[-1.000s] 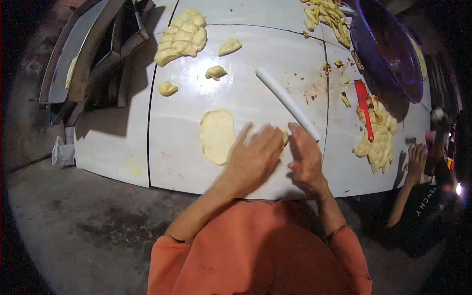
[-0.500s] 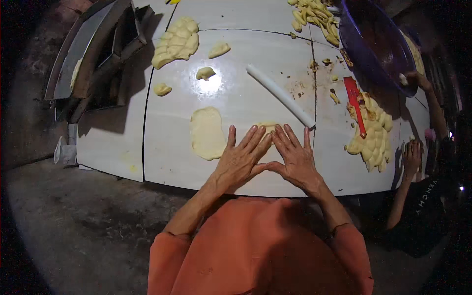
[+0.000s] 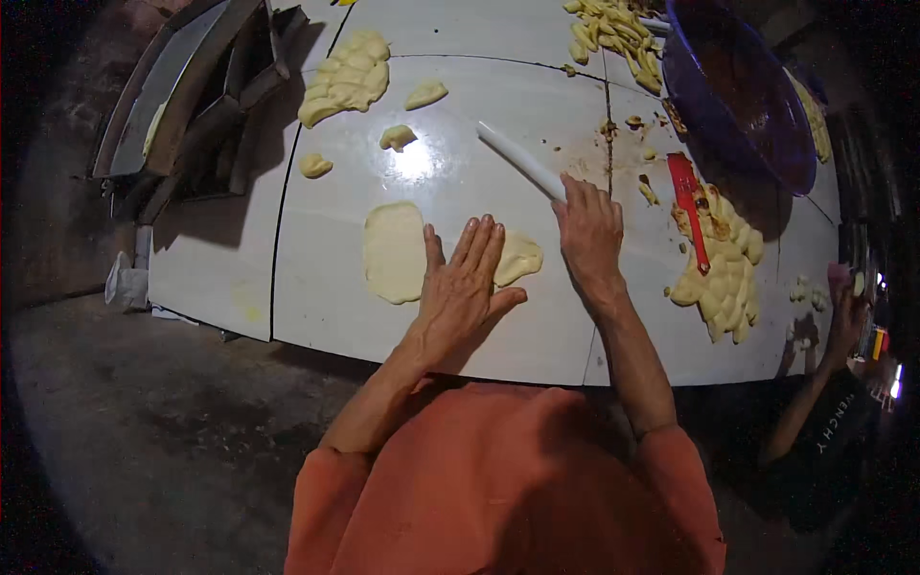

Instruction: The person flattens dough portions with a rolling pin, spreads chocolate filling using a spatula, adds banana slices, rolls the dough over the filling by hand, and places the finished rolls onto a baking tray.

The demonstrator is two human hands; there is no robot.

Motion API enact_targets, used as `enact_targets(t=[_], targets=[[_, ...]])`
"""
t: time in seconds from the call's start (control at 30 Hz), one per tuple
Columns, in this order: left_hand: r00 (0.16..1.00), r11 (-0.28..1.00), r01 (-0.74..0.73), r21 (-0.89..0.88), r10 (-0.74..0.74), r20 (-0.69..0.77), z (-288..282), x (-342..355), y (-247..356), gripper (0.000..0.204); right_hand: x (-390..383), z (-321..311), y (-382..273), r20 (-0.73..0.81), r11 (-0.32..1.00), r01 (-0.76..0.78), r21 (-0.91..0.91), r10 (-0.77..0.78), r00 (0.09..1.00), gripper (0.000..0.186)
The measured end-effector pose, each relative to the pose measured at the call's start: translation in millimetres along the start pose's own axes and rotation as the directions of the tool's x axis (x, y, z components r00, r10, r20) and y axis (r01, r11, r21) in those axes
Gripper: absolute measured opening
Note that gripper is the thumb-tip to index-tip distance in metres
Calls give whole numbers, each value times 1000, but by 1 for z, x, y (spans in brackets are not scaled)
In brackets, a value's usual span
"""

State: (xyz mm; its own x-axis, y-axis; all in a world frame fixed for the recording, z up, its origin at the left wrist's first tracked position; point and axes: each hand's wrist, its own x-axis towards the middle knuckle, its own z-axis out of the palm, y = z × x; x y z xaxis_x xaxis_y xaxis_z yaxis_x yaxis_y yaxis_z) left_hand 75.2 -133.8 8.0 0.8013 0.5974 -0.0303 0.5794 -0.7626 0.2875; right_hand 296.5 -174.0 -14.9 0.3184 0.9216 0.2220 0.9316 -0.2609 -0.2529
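My right hand [image 3: 591, 230] is closed around the near end of a smooth white rolling pin [image 3: 516, 156] that lies slantwise on the tabletop. Flat and with fingers stretched, my left hand [image 3: 464, 280] rests over the left part of a small pressed piece of dough [image 3: 519, 259], hiding some of it. Just left of that hand lies a thin, rolled-out dough sheet [image 3: 393, 251], oblong with rounded corners. Further off sit three loose dough lumps [image 3: 398, 138] and a larger mound of dough pieces [image 3: 347, 80].
On the right, a red spatula [image 3: 685, 196] lies on a dough pile [image 3: 724, 287] smeared with brown filling. A purple basin [image 3: 800, 153] stands behind it, near yellow dough strips [image 3: 613, 34]. Metal trays [image 3: 163, 105] are stacked far left. A co-worker's hand [image 3: 845, 311] is at the right edge.
My right hand has left the small dough piece and taken hold of the rolling pin. My left hand stays low over the dough. The co-worker's near hand has moved right.
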Motion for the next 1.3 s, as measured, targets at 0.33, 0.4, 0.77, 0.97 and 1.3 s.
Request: enact_targets(t=[0.33,0.4,0.77,0.97,1.3], targets=[[927,993,100,-56,-113,-357,9,-23,-2,89,-48,-51,2,252,957,181,227,-238,938,43],[964,983,184,-5,-181,-195,12,-12,-1,83,-49,-34,-1,207,968,233,90,-247,947,48],[899,952,303,-38,-299,-321,-7,122,-56,58,82,19,1,-93,991,18,-135,-31,995,54],[934,987,157,15,-144,-328,-2,128,-81,75,76,-26,2,236,887,275,372,-377,896,54],[984,998,59,-19,-61,-164,-2,56,-40,74,9,-34,-1,231,920,347,181,-383,895,58]])
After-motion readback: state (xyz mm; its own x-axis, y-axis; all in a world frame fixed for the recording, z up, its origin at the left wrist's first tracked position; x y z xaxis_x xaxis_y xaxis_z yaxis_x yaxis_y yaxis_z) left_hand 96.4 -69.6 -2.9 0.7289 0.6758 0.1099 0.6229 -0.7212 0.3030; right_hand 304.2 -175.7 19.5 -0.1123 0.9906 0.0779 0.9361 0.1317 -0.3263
